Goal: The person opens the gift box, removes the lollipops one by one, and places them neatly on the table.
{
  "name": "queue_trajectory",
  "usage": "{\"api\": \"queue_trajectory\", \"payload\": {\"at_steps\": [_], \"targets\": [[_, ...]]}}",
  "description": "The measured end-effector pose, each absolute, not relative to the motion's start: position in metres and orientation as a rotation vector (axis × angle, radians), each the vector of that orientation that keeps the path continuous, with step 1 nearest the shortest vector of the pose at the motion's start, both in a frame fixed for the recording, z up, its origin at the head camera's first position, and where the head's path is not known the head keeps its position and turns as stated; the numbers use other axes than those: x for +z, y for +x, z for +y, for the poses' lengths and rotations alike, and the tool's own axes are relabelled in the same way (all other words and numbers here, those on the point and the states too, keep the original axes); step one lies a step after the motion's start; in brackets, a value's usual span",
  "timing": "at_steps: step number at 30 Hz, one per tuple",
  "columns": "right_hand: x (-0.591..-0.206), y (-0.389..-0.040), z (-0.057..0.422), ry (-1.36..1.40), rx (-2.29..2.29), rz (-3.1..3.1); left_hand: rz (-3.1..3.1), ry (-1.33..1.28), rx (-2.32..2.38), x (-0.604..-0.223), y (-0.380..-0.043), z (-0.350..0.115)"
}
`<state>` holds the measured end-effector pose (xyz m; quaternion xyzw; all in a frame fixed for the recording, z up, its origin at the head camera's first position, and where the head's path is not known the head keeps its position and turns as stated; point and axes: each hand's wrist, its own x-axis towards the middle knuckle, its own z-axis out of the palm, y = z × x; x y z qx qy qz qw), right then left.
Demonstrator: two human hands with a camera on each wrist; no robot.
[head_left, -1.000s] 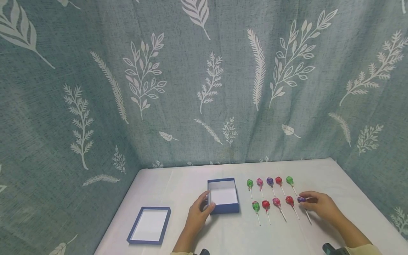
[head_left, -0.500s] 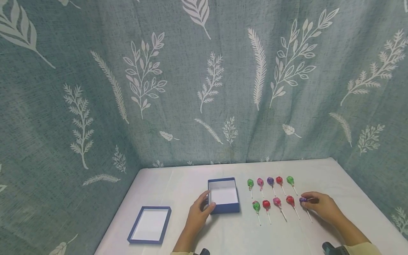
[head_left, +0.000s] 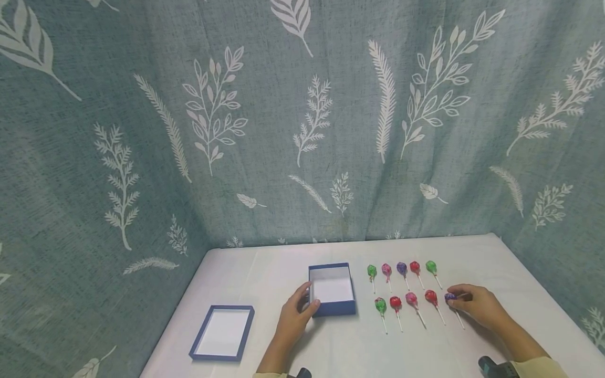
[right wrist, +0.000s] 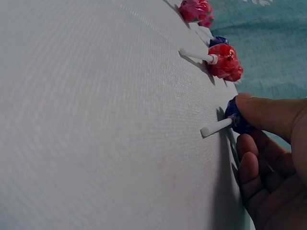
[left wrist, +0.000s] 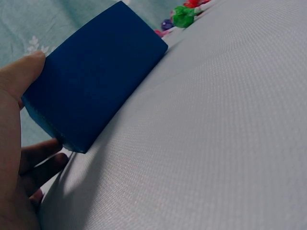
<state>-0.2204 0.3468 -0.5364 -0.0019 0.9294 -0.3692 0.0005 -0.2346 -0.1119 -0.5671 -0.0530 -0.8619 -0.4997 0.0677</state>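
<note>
In the head view my left hand (head_left: 294, 316) holds the left side of a blue box (head_left: 332, 308) with a white inside, its thumb at the near left corner. The left wrist view shows the thumb at the top edge of the box (left wrist: 98, 76) and other fingers against its side, low down. My right hand (head_left: 479, 306) is at the right end of the front row of lollipops. Its thumb and fingers pinch the wrapped head of a purple lollipop (right wrist: 233, 116), whose white stick points towards me. Beside it lies a red lollipop (head_left: 431, 297).
Two rows of wrapped lollipops lie right of the box, among them a green lollipop (head_left: 380, 304) and a pink lollipop (head_left: 411, 299). A blue-rimmed lid (head_left: 215, 358) lies inside up at the left on the white table (head_left: 359, 352). A patterned curtain (head_left: 283, 131) hangs behind.
The purple lollipop has shifted slightly to the right with my right hand's fingers on it. My left hand and the box have stayed in place.
</note>
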Motion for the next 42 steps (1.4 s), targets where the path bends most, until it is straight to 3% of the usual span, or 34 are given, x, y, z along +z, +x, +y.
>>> {"api": "queue_trajectory", "payload": {"at_steps": [42], "targets": [[-0.5356,-0.2203,0.3479,0.054,-1.158,2.79,-2.606,-0.135,-1.507,-0.5652,-0.2337,-0.1107]]}}
